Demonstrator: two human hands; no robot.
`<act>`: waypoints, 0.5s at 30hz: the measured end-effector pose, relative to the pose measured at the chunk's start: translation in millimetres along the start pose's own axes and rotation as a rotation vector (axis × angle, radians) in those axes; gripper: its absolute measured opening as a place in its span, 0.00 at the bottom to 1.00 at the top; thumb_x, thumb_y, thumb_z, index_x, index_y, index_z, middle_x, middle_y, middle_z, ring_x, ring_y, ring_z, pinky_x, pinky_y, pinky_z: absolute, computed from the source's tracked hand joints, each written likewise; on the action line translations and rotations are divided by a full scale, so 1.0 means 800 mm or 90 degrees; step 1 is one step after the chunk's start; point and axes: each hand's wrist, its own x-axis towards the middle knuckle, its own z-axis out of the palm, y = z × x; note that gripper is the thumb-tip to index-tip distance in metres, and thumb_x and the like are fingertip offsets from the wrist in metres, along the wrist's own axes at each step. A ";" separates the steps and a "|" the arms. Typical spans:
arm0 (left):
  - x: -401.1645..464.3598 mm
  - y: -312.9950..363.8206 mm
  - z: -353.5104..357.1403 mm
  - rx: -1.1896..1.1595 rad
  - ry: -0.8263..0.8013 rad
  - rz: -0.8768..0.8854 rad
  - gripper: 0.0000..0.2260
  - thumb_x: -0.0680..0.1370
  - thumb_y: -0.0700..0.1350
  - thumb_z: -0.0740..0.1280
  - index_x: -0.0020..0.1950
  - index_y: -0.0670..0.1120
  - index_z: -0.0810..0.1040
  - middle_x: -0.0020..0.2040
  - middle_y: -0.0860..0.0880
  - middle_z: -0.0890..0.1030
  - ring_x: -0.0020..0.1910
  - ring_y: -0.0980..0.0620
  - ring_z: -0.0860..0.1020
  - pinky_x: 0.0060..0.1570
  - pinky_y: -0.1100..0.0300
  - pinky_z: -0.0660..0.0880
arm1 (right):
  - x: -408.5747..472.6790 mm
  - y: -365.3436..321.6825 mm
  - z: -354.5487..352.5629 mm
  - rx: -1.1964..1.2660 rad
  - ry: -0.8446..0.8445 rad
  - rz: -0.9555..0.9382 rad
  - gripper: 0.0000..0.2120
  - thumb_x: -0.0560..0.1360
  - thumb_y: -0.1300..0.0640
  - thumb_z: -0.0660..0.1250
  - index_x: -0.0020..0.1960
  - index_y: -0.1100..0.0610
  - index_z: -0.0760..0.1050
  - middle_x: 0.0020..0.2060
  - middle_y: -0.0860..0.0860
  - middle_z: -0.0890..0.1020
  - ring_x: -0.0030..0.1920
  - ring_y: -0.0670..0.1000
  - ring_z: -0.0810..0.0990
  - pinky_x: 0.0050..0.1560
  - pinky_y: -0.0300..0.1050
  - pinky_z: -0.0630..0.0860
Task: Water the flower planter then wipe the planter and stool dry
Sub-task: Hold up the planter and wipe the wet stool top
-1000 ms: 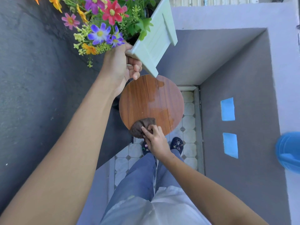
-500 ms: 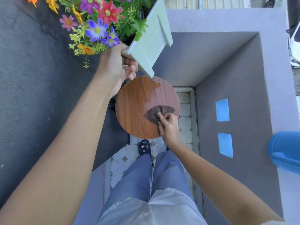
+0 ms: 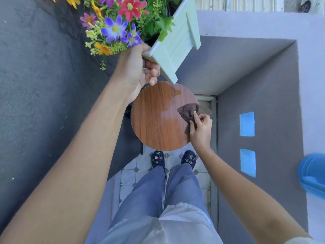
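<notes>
My left hand (image 3: pixel 139 67) grips the near corner of a pale green wooden planter (image 3: pixel 177 44) full of coloured flowers (image 3: pixel 116 29) and holds it tilted in the air above the stool. The round brown wooden stool top (image 3: pixel 154 124) lies below, with a wet patch across its right half. My right hand (image 3: pixel 200 127) pinches a crumpled dark brown cloth (image 3: pixel 190 110) at the stool's right edge.
A blue watering can (image 3: pixel 313 176) shows at the right edge on the pale ledge. Two blue tape squares (image 3: pixel 247 124) mark the grey wall on the right. A dark wall closes the left side. My feet (image 3: pixel 158 159) stand on tiled floor just below the stool.
My right hand has dragged the cloth from the stool's near edge across to its right edge. The planter stays lifted in my left hand.
</notes>
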 end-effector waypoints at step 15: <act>0.015 0.007 -0.003 0.000 0.013 -0.004 0.12 0.81 0.39 0.56 0.42 0.39 0.74 0.32 0.42 0.71 0.24 0.51 0.69 0.22 0.61 0.64 | 0.054 -0.004 0.007 -0.019 -0.104 -0.184 0.16 0.76 0.62 0.71 0.63 0.61 0.80 0.52 0.59 0.77 0.52 0.60 0.74 0.50 0.52 0.77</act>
